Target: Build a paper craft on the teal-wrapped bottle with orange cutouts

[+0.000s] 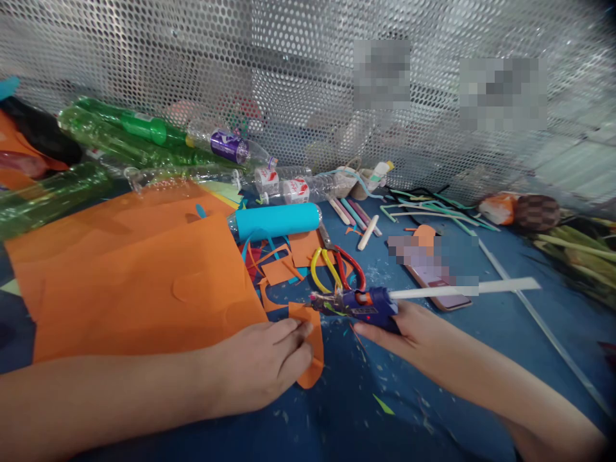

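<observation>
My left hand [269, 359] has its fingers bent together on a small orange paper piece [312, 369] with a rounded lower end. From the right, my right hand [404, 327] is wrapped round a dark blue glue gun [378, 309]. A long white glue stick [500, 286] sticks out of the gun's back. The gun's nozzle points left, just over the upper end of the orange piece. Scissors [342, 269] with one yellow and one red handle lie just behind the gun. Large orange sheets [139, 295] are spread to the left, partly behind my left forearm.
A bottle wrapped in blue paper [276, 220] lies behind the scraps. Green bottles [139, 128] and clear bottles [303, 190] lie along the perforated metal screen [298, 77]. A phone [433, 276], thin sticks [368, 232] and green stems [433, 208] are on the blue surface [433, 417].
</observation>
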